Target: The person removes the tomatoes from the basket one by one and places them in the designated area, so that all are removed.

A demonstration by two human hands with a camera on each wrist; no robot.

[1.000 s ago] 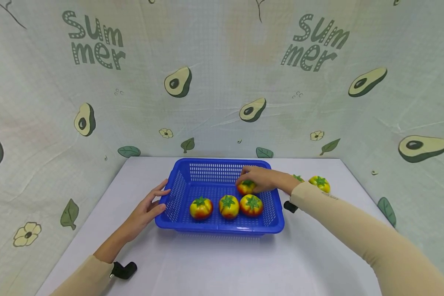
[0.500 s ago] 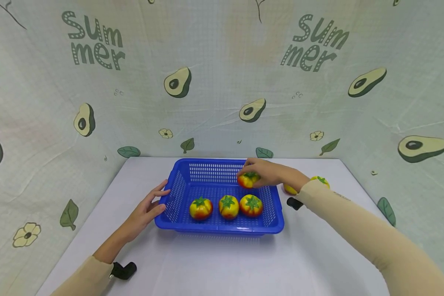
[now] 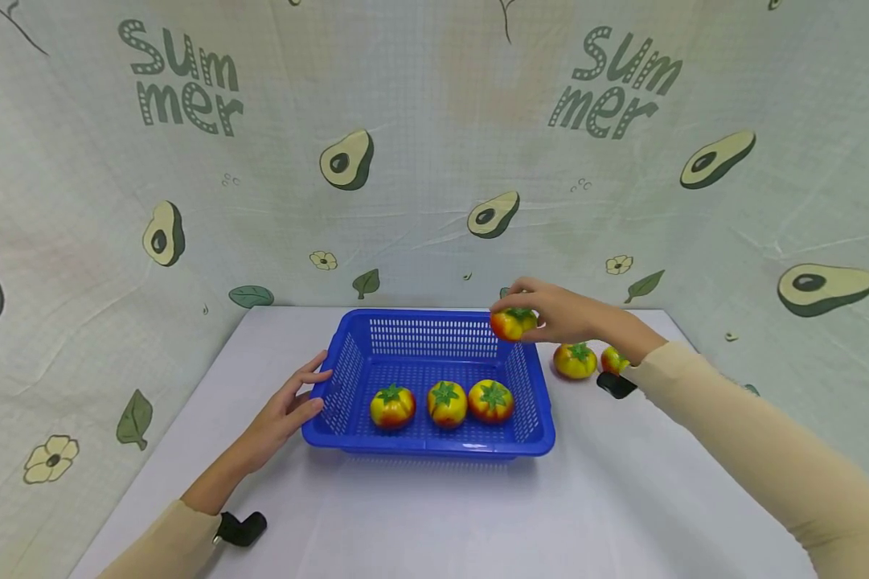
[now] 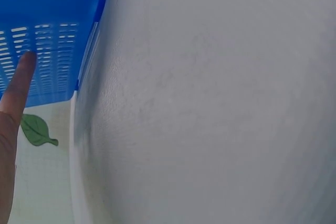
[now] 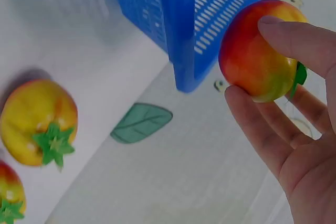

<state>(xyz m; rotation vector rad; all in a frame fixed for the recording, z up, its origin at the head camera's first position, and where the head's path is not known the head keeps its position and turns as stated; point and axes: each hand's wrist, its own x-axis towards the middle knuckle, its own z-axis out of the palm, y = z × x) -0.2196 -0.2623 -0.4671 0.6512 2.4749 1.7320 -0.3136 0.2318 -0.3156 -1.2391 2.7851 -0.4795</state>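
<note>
A yellow-and-red toy tomato (image 3: 510, 325) with a green star-shaped top is held in my right hand (image 3: 566, 312), over the back right corner of the blue plastic basket (image 3: 434, 448). In the right wrist view, thumb and fingers pinch the tomato (image 5: 257, 56) near the basket's rim. My left hand (image 3: 284, 416) rests against the basket's left side, fingers spread along the rim. One finger (image 4: 21, 74) touches the slotted wall in the left wrist view. Inside the basket, three similar tomatoes (image 3: 447, 404) lie along the front.
Two more tomatoes stand on the white table (image 3: 420, 515) right of the basket: one nearer (image 3: 575, 362), the other (image 3: 612, 359) partly behind the right forearm. A patterned cloth (image 3: 420, 121) with avocados and leaves hangs behind and at both sides.
My right hand has lifted the tomato from inside the basket, up and right to its back right corner. The two tomatoes on the table show more. The left hand stays put.
</note>
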